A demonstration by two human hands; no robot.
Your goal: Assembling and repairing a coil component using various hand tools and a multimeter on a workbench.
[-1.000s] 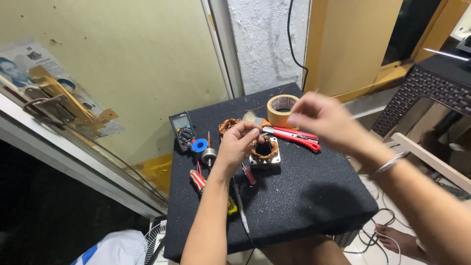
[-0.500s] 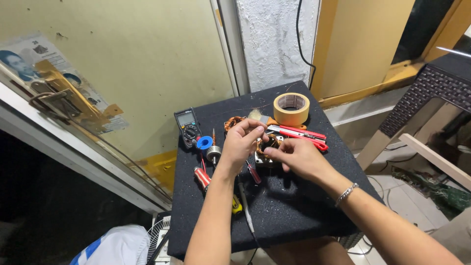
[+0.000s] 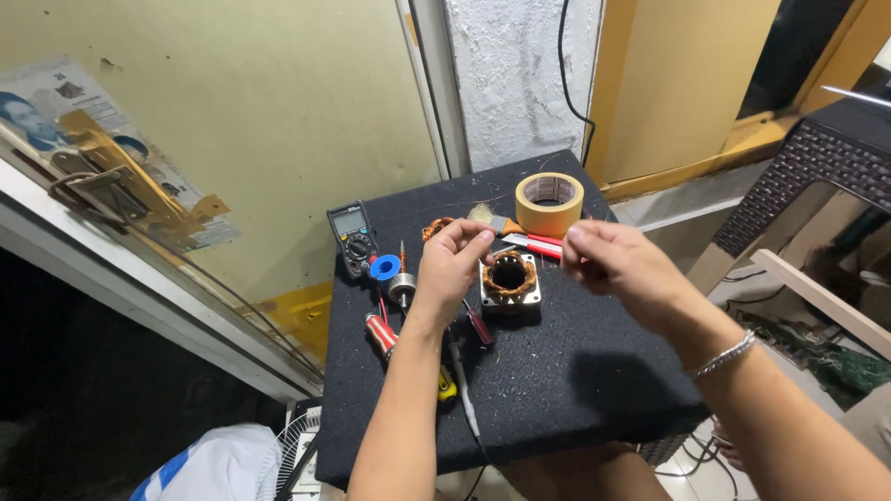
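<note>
A square metal motor stator (image 3: 509,280) with copper windings lies on the black felt-covered board (image 3: 557,390). My left hand (image 3: 453,264) hovers just left of it, thumb and forefinger pinched together above its top left corner. My right hand (image 3: 620,264) is held to the right of the stator, its fingertips pinched too and facing the left hand. A very fine copper wire seems to run between the two pinches, but it is barely visible.
Behind the stator are a roll of yellow tape (image 3: 549,202), a red utility knife (image 3: 540,244) and a small brush (image 3: 497,223). At the left are a multimeter (image 3: 351,238), a blue spool (image 3: 384,267), a metal rotor (image 3: 402,289) and red-handled screwdrivers (image 3: 380,332). A wicker chair (image 3: 817,176) stands at the right.
My right hand came down to the stator from near the tape roll, then drew back to the right, pinched. My left hand stayed pinched beside the stator.
</note>
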